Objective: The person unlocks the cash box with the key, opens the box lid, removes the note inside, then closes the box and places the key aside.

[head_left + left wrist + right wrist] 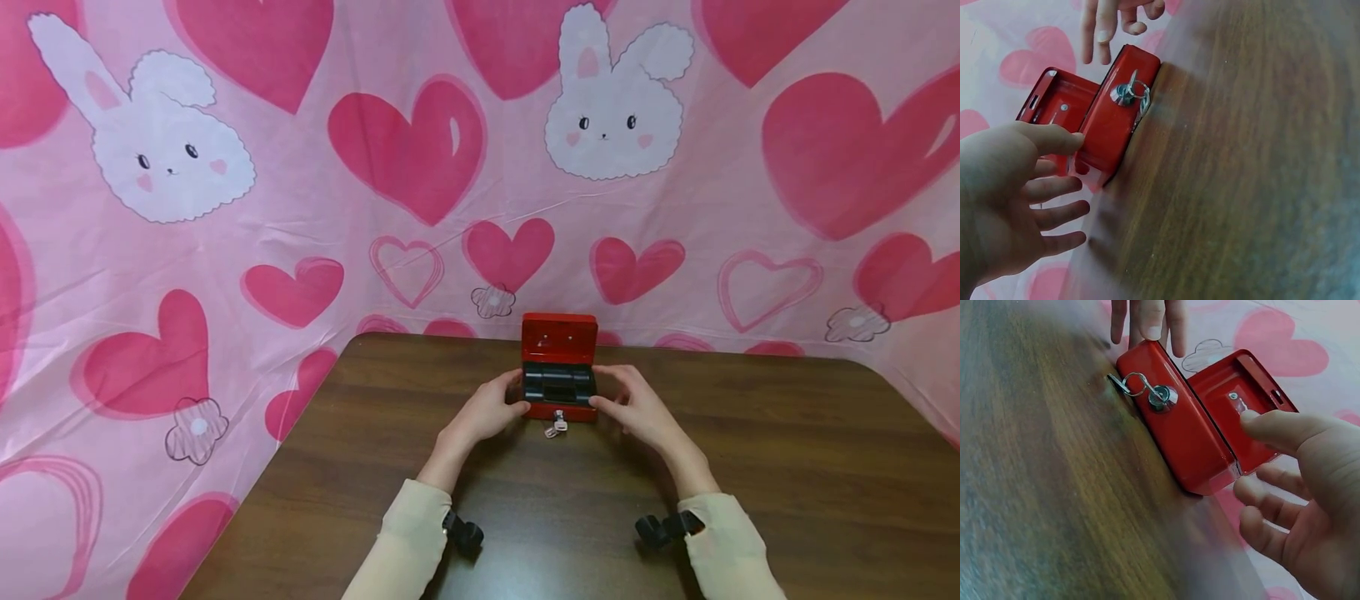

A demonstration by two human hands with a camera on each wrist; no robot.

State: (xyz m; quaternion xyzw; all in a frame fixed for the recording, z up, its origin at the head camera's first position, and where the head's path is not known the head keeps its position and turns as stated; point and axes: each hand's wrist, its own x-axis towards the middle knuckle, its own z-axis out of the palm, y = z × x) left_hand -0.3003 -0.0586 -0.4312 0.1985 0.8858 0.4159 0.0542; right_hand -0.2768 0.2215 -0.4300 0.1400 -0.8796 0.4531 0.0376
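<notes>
We find a small red cash box (pixel 558 367) standing near the far edge of the wooden table (pixel 750 467), lid raised and leaning back toward the heart-and-rabbit cloth (pixel 420 158). A black tray insert (pixel 558 385) sits inside the base. A key (pixel 556 427) remains in the front lock, a second key hanging from its ring onto the table.

The left hand (pixel 487 410) sits at the box's left end. In the left wrist view its thumb (pixel 1054 139) lies against the box's end corner while the fingers are spread and relaxed; we see no grasp. The right hand (pixel 637 408) mirrors it at the right end: in the right wrist view its thumb (pixel 1272 428) reaches over the corner where lid meets base, the fingers loosely extended and holding nothing.

In our judgement the box is open and both hands are bracing or about to take hold of it. Any next move, whether lifting the tray or lowering the lid, would call for a firm hold on the base and care around the hanging keys.

No brand, label or legible writing shows on the box, keys or cloth.
</notes>
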